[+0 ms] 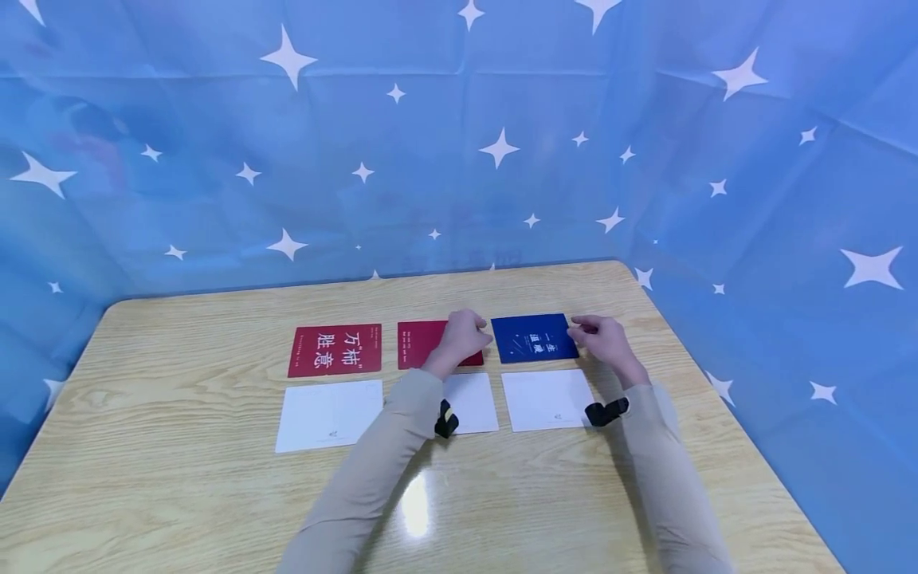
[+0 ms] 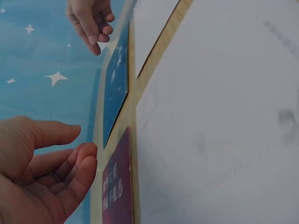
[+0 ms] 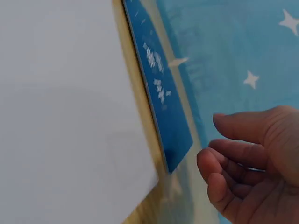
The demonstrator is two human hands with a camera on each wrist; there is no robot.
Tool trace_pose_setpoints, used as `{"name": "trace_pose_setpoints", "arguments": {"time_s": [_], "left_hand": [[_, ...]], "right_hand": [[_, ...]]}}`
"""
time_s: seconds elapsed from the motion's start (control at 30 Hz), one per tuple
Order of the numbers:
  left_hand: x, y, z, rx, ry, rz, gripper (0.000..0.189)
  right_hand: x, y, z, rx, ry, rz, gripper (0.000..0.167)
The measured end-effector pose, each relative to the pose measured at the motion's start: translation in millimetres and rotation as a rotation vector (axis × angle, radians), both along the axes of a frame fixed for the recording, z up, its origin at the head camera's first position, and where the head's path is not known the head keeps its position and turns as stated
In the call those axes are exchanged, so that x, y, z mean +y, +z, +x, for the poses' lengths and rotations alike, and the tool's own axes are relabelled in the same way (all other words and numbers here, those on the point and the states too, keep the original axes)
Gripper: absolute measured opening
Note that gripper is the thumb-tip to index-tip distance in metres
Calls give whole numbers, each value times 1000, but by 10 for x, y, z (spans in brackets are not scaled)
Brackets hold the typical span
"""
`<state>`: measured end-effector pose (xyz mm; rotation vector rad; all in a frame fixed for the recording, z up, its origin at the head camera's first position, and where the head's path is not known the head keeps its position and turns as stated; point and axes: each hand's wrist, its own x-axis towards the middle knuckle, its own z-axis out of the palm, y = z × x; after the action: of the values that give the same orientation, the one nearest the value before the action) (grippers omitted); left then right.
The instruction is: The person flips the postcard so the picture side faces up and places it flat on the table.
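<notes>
A person's left hand [image 1: 462,335], relaxed and holding nothing, hovers by a red card [image 1: 421,346]. To its right lies a blue card [image 1: 534,338], just beside the right hand [image 1: 602,339], its fingers loosely curled around nothing.

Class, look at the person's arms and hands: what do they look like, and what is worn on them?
The left hand and right hand wear no gloves. The left sleeve and right sleeve are long, plain and pale greyish beige. A small black left wrist device shows a yellowish patch; the right wrist device is also black. No cables are visible.
</notes>
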<state>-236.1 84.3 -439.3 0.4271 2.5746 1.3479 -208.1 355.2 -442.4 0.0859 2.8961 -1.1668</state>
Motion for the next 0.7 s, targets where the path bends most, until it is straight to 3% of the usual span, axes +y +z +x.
{"name": "trace_pose_setpoints", "arguments": {"time_s": [0.03,0.1,0.23,0.5,0.7], "left_hand": [[-47,3,-4,3,3,5,13],[-139,17,-3,0,11,21,31],[-337,60,13,-6,10,39,33],[-809,110,69,74,51,67,28],[-1111,120,130,33,99,102,28]], "right_hand": [[-25,18,6,6,0,-6,41],[-89,49,17,19,-4,-17,41],[-243,102,32,62,2,-46,40],[-532,176,58,132,89,-111,37],[-780,178,79,165,144,-108,33]]}}
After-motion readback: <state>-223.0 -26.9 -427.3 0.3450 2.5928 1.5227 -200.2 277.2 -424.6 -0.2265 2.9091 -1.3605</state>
